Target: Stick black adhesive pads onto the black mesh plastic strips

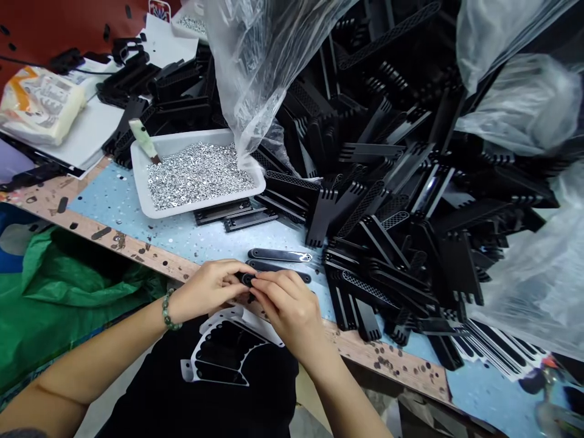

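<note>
Fingertips of my left hand [207, 289] and right hand [292, 307] were closed together on a small black part [247, 278], held over the table's front edge; my fingers hid most of it. A string of green beads [170, 313] circled my left wrist. Below, on my lap, lay a white sheet [219, 382] carrying black shapes. Just beyond my fingers two long black bars [280, 255] lay side by side on the pale blue table [114, 191]. Farther back stood a white tray [142, 173] of shiny metal bits [201, 176], with a pale green handle [144, 139] leaning in its left corner. To the right rose a heap of black pieces [387, 182], with clear plastic [255, 55] draped beside it. At far left sat a packet [39, 103] with orange and darker printing, too blurred for me to read.
</note>
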Available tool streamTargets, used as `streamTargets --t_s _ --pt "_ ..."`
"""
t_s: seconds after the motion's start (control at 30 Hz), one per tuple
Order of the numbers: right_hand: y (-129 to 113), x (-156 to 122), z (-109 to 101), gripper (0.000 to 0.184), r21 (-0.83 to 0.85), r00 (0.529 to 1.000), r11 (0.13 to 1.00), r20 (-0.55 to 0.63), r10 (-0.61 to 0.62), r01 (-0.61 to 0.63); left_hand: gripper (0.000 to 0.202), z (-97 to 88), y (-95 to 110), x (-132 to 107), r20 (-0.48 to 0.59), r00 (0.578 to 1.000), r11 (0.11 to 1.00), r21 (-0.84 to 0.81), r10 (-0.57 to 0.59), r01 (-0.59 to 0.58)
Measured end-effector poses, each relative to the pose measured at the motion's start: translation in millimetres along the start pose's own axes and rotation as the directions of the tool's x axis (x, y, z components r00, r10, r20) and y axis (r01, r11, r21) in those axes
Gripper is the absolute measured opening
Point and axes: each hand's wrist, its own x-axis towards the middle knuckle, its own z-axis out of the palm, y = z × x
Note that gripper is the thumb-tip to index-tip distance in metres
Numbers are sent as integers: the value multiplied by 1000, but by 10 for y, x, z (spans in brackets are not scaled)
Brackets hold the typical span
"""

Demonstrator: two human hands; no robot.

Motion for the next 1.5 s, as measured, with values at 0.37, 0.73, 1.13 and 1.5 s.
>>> streamTargets --t_s 0.37,0.73,1.13,1.5 --pt "-69 60 -70 12 -33 988 997 133 72 -69 27 4 13 -1 41 998 992 -115 -50 55" --pt "79 -270 -348 7 113 930 927 141 340 -356 19 120 29 -168 -183 982 984 177 36 -3" --pt "-7 -263 -328 10 60 886 887 109 450 -457 11 185 37 -217 -155 967 931 336 202 -141" --pt "172 -368 -325 29 -293 883 833 -156 442 -469 22 130 54 -160 -209 976 972 233 65 -15"
